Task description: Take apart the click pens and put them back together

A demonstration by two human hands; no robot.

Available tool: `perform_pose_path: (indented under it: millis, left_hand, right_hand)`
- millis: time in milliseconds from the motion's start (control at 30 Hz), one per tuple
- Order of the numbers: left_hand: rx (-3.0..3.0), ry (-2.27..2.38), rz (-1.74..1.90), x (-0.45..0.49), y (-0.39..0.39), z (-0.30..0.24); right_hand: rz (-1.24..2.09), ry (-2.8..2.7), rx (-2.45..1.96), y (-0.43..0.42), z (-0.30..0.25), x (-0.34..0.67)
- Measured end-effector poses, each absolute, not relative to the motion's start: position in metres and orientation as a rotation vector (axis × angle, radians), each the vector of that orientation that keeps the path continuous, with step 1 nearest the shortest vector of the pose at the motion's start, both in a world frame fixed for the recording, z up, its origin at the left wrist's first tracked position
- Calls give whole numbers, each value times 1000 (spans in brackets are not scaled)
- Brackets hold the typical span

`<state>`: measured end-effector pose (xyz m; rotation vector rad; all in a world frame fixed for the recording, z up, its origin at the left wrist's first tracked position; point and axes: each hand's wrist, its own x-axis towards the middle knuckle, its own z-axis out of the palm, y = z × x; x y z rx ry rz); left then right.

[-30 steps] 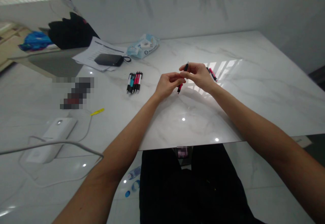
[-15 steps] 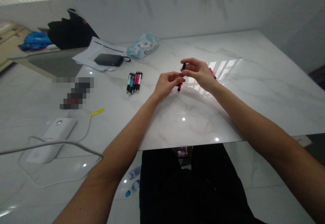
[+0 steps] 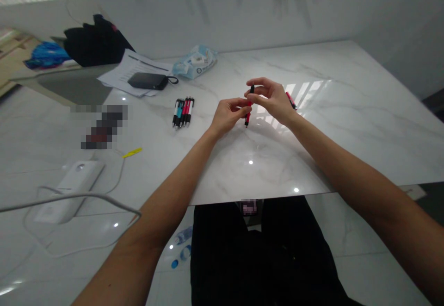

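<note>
The red-and-black pen (image 3: 248, 108) held between the fingertips has swung from leaning toward 1 o'clock to nearly upright. The right hand (image 3: 271, 100) has crept toward 12 o'clock, now hiding the black barrel of the loose pen (image 3: 291, 100) at its 2 o'clock.

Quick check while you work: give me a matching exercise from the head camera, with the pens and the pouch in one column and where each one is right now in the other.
Things:
1. red-and-black pen
2. bundle of pens
3. black pouch
4. single red pen

Places:
A. on the papers
B. just past the right hand, on the marble tabletop
C. held in the fingers of both hands, with the left hand
D. on the marble tabletop, left of both hands

Pairs: 1-C, 2-D, 3-A, 4-B
</note>
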<state>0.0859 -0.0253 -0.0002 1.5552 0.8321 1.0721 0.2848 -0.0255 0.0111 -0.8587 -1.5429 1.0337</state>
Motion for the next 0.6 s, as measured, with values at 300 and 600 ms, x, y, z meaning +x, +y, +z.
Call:
perform_pose_path:
  millis: [300,600]
  left_hand:
    - [1539,824,1081,85,-24,0]
    - [1527,838,1061,86,-25,1]
  right_hand:
    - [1033,-1499,-881,-24,14,286]
    - [1036,-1552,-903,-27,18,286]
